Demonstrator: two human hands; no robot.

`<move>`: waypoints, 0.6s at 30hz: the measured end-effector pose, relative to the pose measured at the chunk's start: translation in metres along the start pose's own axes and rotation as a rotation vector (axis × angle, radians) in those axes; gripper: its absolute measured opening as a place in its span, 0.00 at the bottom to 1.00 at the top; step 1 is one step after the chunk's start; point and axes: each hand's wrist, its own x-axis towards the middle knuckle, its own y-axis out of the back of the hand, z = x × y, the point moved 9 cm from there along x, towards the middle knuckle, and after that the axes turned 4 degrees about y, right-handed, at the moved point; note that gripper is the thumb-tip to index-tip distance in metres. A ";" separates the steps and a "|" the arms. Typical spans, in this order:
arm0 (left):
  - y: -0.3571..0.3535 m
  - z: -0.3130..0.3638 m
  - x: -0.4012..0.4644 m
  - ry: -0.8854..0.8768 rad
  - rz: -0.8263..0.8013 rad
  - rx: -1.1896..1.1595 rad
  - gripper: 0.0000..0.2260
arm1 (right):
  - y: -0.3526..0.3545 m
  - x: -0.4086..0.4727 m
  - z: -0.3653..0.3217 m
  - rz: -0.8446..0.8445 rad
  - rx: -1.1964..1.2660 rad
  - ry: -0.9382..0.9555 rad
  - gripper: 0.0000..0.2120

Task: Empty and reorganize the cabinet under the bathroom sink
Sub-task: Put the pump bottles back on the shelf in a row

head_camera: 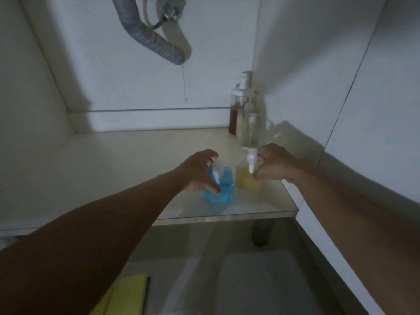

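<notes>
Both of my arms reach into the white cabinet under the sink. My left hand (197,173) curls round the white pump of a blue liquid soap bottle (223,193), fingers over the pump top and thumb against the bottle's front. My right hand (272,164) curls round the white pump head of a yellow liquid soap bottle (244,178), thumb below the nozzle. The two bottles stand side by side on the cabinet floor (136,173) near its front right.
Several pump bottles (244,110), one with brown liquid, cluster in the back right corner. A grey corrugated drain hose (150,37) hangs from above. A yellow cloth (127,294) and a translucent bin (256,280) lie on the floor in front of the cabinet.
</notes>
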 end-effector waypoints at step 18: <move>-0.063 0.019 0.051 0.021 0.019 -0.395 0.23 | 0.020 0.022 0.004 0.308 -0.334 -0.019 0.15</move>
